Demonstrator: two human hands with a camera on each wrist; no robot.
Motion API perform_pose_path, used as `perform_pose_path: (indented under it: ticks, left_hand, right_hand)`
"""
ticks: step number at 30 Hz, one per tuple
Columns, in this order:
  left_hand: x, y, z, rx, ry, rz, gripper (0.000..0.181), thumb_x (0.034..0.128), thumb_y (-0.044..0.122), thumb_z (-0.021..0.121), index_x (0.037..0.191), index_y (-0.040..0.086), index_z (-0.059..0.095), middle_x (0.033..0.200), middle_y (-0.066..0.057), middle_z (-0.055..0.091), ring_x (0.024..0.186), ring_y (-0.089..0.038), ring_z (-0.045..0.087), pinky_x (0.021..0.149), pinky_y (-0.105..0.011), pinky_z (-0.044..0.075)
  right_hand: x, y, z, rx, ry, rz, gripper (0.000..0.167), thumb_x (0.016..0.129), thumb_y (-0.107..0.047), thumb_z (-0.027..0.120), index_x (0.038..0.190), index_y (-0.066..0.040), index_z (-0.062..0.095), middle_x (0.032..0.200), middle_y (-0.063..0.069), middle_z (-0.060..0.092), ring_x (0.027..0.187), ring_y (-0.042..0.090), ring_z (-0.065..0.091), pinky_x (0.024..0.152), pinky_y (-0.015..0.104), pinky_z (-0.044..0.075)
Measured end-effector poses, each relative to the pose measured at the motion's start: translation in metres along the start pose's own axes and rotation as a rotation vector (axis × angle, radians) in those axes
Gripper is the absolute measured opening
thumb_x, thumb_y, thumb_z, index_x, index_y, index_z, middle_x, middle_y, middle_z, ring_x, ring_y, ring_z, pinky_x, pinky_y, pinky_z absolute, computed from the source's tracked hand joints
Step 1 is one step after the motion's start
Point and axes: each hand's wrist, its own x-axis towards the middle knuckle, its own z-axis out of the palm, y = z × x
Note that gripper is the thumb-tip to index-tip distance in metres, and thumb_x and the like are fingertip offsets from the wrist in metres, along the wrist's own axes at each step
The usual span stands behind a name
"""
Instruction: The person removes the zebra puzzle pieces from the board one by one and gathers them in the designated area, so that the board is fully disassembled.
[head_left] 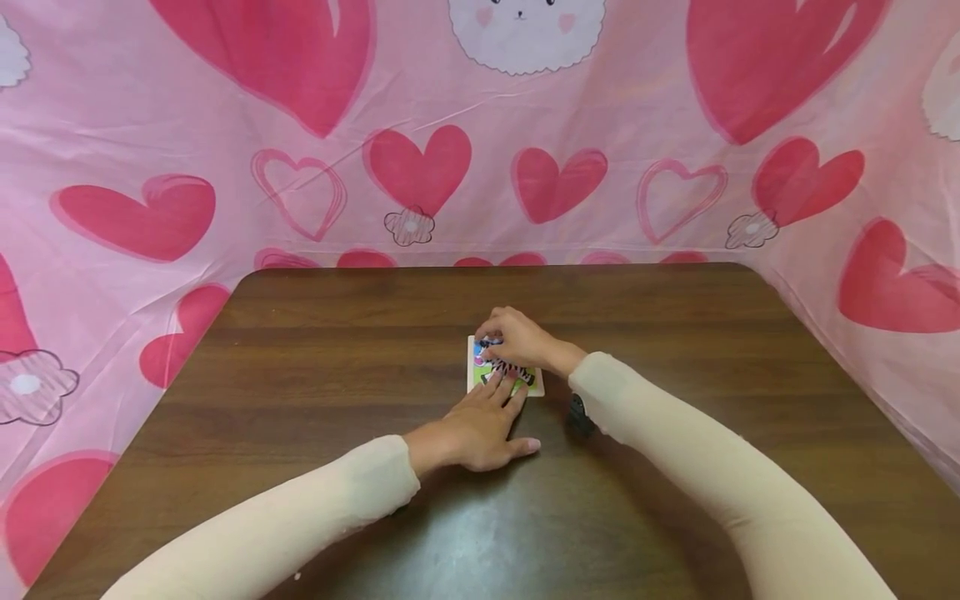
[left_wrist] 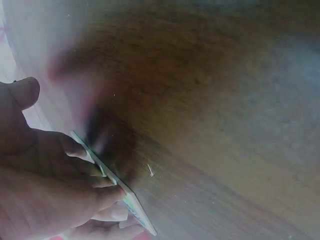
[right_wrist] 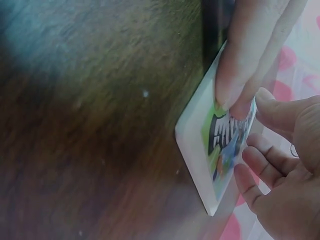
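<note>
A small square picture board (head_left: 537,388) with a white border and a striped zebra on green and blue lies on the table. My left hand (head_left: 485,427) rests its straight fingertips on the board's near side, thumb spread out on the wood. Over the far left part of the board, my right hand (head_left: 517,337) bends its fingers and thumb down towards the picture. In the right wrist view, the right hand (right_wrist: 285,165) has its fingertips close to the board's edge. Whether it pinches anything is hidden. The left wrist view shows the board (left_wrist: 131,201) edge-on beneath the left fingers.
The brown wood-grain table (head_left: 337,333) extends around the board on all sides. A pink cloth (head_left: 487,108) with hearts hangs behind and beside it. A black device (head_left: 579,414) sits under the right wrist by the cream sleeve (head_left: 660,425).
</note>
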Motion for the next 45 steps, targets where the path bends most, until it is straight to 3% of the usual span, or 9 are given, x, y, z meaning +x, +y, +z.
perform_pose_path:
  ticks: [7,20,28,45]
  left_hand:
    - [0.000,0.001,0.002,0.002,-0.010,-0.009,0.082,0.0958,0.062,0.037,0.156,0.012,0.012,0.161,-0.010,0.004,0.147,-0.026,-0.002,0.118,-0.041,0.007]
    - [0.001,0.000,0.002,0.001,-0.008,-0.014,0.083,0.0954,0.063,0.036,0.156,0.012,0.011,0.161,-0.010,0.002,0.147,-0.025,-0.003,0.118,-0.041,0.007]
    - [0.001,0.001,0.001,-0.010,-0.010,-0.013,0.082,0.0956,0.063,0.036,0.155,0.012,0.012,0.161,-0.010,0.002,0.147,-0.025,-0.004,0.118,-0.042,0.007]
    - [0.001,0.002,0.001,-0.003,-0.003,-0.009,0.084,0.0954,0.063,0.037,0.155,0.011,0.009,0.161,-0.010,0.000,0.146,-0.025,-0.008,0.118,-0.042,0.007]
  right_hand:
    - [0.002,0.003,0.006,0.012,0.004,0.045,0.020,0.086,-0.014,0.073,0.106,-0.009,0.073,0.094,0.007,0.057,0.090,0.021,0.048,0.081,0.035,0.043]
    - [0.004,0.001,0.006,-0.006,-0.004,0.041,0.023,0.085,-0.010,0.074,0.108,-0.010,0.072,0.097,0.008,0.056,0.093,0.022,0.046,0.083,0.036,0.043]
    - [0.006,-0.004,0.010,0.019,-0.009,0.090,0.023,0.084,-0.003,0.073,0.104,-0.012,0.065,0.102,0.006,0.054,0.100,0.023,0.044,0.085,0.038,0.044]
    - [0.004,-0.004,0.012,-0.041,0.014,0.030,0.029,0.085,0.001,0.070,0.110,-0.011,0.060,0.106,0.003,0.053,0.101,0.021,0.042,0.086,0.036,0.042]
